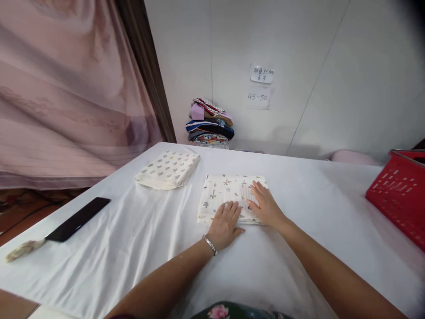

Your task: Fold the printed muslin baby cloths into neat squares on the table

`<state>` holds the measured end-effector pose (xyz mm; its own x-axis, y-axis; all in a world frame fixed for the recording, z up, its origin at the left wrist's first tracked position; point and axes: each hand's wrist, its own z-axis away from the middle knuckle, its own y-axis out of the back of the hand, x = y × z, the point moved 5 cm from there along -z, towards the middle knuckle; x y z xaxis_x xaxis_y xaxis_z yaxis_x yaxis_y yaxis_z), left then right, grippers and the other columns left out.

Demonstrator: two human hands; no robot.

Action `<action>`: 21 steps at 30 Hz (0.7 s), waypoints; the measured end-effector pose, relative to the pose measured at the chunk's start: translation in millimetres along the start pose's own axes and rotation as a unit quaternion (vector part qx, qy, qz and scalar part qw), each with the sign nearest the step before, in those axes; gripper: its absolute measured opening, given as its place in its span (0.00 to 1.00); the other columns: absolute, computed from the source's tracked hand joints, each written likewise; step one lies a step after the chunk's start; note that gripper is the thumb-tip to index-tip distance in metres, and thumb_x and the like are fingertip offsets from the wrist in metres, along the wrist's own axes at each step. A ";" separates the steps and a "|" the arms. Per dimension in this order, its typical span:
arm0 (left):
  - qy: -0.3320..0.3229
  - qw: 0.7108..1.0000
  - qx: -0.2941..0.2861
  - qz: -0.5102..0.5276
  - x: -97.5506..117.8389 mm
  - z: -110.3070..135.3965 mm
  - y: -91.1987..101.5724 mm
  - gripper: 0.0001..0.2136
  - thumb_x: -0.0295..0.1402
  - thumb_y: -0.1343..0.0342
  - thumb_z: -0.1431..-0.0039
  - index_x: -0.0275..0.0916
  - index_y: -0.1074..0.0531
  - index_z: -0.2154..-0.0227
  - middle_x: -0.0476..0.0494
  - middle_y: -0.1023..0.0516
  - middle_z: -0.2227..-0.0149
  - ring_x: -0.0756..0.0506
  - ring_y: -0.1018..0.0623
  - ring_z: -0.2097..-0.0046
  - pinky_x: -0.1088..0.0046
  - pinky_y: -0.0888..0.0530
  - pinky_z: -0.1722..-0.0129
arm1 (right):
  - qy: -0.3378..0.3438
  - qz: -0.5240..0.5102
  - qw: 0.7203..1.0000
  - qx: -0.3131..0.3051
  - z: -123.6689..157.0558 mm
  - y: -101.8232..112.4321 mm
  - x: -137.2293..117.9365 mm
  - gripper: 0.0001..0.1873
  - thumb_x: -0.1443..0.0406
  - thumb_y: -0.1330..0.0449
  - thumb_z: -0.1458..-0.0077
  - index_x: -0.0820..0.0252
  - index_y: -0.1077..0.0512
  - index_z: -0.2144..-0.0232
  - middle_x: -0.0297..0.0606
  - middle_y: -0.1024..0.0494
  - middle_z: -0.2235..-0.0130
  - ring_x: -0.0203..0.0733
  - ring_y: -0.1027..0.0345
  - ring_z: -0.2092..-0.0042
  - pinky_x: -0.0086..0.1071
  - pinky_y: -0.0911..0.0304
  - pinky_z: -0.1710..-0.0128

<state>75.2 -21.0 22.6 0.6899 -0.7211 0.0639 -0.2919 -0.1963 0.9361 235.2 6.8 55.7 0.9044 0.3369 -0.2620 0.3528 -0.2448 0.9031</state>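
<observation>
A folded cream cloth with small printed shapes (221, 190) lies flat on the white-covered table (139, 239). My left hand (226, 223) rests open on the cloth's near edge, fingers stretched flat; a silver bracelet circles that wrist. My right hand (264, 204) lies open on the cloth's right part, fingers spread and pointing away from me. Neither hand holds anything. A second folded cloth with a grey leaf print (169, 169) sits further left and back, apart from both hands.
A black phone (78, 219) with a woven strap lies near the table's left edge. A red plastic basket (400, 192) stands at the right. A stack of folded clothes (210, 122) sits against the white wall, under two paper notes. A pink curtain hangs at left.
</observation>
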 end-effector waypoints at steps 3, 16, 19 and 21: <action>-0.011 1.000 -0.006 -0.005 1.4 -0.8 2.7 0.29 0.46 0.52 0.43 0.36 0.46 0.42 0.36 0.44 0.40 0.39 0.46 0.38 0.54 0.46 0.41 | -0.091 0.029 0.994 -0.050 -13.8 -19.0 31.3 0.30 0.56 0.51 0.44 0.68 0.43 0.44 0.51 0.48 0.38 0.52 0.64 0.37 0.48 0.58 0.41; -0.002 1.000 -0.005 0.020 0.9 -3.5 5.7 0.25 0.42 0.52 0.42 0.39 0.44 0.43 0.39 0.43 0.40 0.39 0.45 0.39 0.55 0.46 0.41 | -0.331 -0.360 0.870 0.061 43.8 17.9 95.0 0.13 0.56 0.45 0.52 0.60 0.30 0.74 0.36 0.26 0.73 0.36 0.34 0.73 0.30 0.37 0.71; 0.012 0.999 0.002 0.043 2.7 -11.2 15.1 0.20 0.41 0.52 0.41 0.41 0.38 0.47 0.40 0.37 0.43 0.40 0.40 0.42 0.56 0.42 0.44 | -0.349 -0.345 0.871 0.032 55.4 13.0 91.6 0.11 0.58 0.45 0.52 0.59 0.32 0.77 0.33 0.28 0.77 0.33 0.38 0.78 0.27 0.42 0.78; 0.016 0.997 0.012 0.070 8.8 -23.1 22.4 0.15 0.40 0.54 0.39 0.40 0.33 0.53 0.41 0.31 0.49 0.42 0.34 0.47 0.59 0.38 0.47 | -0.368 -0.346 0.863 -0.012 61.0 9.4 92.3 0.11 0.57 0.44 0.52 0.59 0.33 0.77 0.33 0.28 0.77 0.32 0.39 0.80 0.27 0.45 0.81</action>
<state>90.0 -16.3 52.1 0.6617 -0.7211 0.2054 -0.4025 -0.1105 0.9087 336.6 -19.9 19.3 0.3898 -0.2757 -0.8787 0.8725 -0.1947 0.4482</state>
